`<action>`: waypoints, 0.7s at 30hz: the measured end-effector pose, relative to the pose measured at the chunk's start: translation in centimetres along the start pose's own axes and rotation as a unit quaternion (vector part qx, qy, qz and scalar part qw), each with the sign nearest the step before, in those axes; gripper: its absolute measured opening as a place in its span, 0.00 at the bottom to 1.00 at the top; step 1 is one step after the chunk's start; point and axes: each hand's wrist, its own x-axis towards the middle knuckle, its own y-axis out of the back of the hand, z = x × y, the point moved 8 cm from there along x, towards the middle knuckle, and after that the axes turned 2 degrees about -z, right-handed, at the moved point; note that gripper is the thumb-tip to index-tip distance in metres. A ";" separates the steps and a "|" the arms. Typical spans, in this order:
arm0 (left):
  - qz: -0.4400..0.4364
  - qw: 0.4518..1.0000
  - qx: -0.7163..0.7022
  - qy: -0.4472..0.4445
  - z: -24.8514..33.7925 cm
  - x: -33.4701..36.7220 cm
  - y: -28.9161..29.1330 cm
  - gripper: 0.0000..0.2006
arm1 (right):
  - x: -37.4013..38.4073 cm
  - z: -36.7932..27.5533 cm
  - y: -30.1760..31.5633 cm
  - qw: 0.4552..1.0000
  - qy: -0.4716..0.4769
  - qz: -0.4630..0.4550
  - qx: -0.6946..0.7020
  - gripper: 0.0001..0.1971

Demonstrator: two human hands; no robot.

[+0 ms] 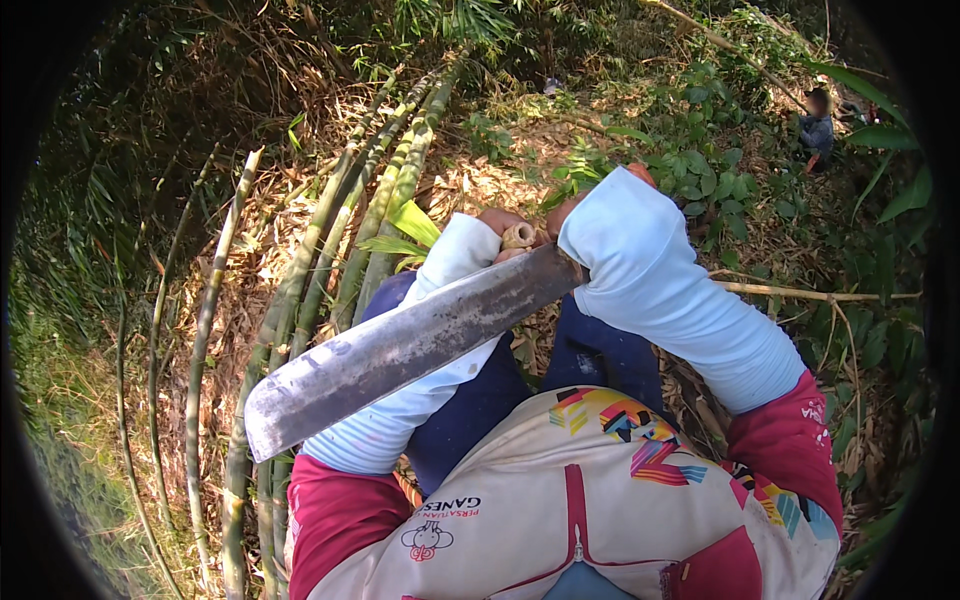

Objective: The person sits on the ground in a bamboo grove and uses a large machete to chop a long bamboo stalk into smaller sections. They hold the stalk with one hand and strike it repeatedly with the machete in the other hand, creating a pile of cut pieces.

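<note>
A long machete (420,345) with a wide, worn steel blade lies slantwise across the front of my body, its squared tip toward the lower left. My right hand (566,216) is closed at the blade's upper right end; the sleeve cuff hides most of the hand and the handle. Just left of it, my left hand (502,222) is closed around a pale, round-ended piece (518,236) with a hollow centre, which looks like cut bamboo. Both hands are close together in front of my knees. Light blue sleeves cover my forearms.
Several long green bamboo stems (330,220) lean together on my left, with thinner stems (215,290) further left. Dry leaves (480,185) cover the ground. A thin stick (800,292) lies at the right. Another person (816,130) is at the far right among plants.
</note>
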 end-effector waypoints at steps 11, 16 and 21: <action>0.034 0.999 -0.017 0.000 -0.1 0.2 0.8 0.03 | 0.2 -0.2 -0.3 1.000 -0.006 -0.014 0.010 0.08; 0.038 0.995 0.092 -0.008 0.1 0.1 1.1 0.05 | 0.1 -0.2 -0.6 1.000 -0.010 -0.006 0.024 0.09; 0.033 0.956 0.292 0.024 0.1 0.8 1.3 0.07 | -0.5 0.1 -1.3 0.997 -0.042 -0.049 0.049 0.16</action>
